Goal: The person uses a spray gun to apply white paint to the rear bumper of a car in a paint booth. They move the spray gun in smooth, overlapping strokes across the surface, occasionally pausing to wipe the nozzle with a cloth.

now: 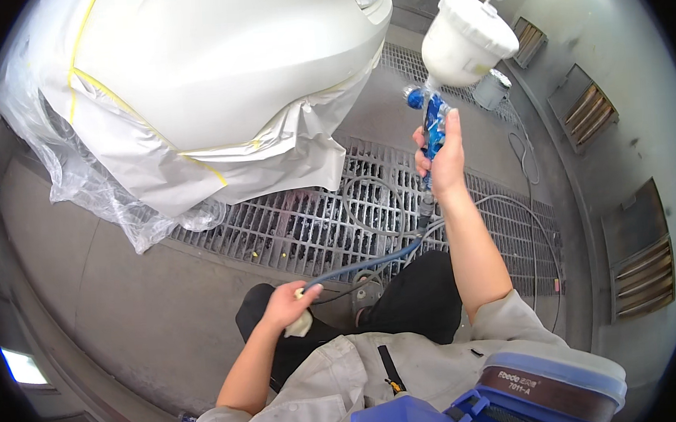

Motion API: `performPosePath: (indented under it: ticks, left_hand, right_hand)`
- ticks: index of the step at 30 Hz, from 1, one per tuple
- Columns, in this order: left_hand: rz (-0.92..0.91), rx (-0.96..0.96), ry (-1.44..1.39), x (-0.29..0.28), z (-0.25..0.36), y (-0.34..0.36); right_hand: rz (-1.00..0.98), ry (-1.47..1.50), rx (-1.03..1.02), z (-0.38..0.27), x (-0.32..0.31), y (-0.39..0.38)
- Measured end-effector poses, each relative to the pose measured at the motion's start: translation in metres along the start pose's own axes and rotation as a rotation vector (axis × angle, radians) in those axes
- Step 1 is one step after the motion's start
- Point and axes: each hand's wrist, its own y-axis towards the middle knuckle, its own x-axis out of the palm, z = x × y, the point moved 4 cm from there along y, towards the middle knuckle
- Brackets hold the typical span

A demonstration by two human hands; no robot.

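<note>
Though aslant, spray gun (434,118) nozzle (414,96) leftward.

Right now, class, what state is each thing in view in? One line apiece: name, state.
Spray gun: gripped in the right hand
Cup: mounted on the gun, lid on
Hose: held in the left hand
Pale wad: bunched at the left hand, material unclear
White panel: uncovered
Masking sheet: wrinkled, taped
Plastic film: crumpled, hanging
</note>
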Motion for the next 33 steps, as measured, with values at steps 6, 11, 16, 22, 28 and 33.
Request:
performPosePath:
  ticks: [6, 11, 16, 22, 28, 33]
  left_hand:
    - [-0.018, -0.147, 0.229, -0.031, 0.03, -0.003]
    - [-0.205, -0.052, 0.59, -0.014, 0.053, 0.029]
    - [0.061, 0.289, 0.298, 0.004, 0.162, 0.072]
    - [-0.058, -0.162, -0.686, 0.026, 0.254, 0.067]
    - [0.021, -0.333, -0.9, 0.037, 0.333, 0.017]
    - [0.016, -0.385, -0.999, 0.018, 0.416, -0.009]
  right_hand:
    - [-0.483, 0.569, 0.431, 0.037, 0.006, -0.017]
    - [-0.289, 0.414, 0.29, 0.044, -0.005, 0.018]
    - [-0.166, 0.522, 0.207, 0.032, 0.009, 0.033]
    - [-0.314, 0.745, 0.46, -0.016, 0.054, 0.018]
    - [-0.373, 0.7, 0.617, -0.103, 0.067, 0.006]
    - [-0.421, 0.667, 0.662, -0.194, 0.074, 0.023]
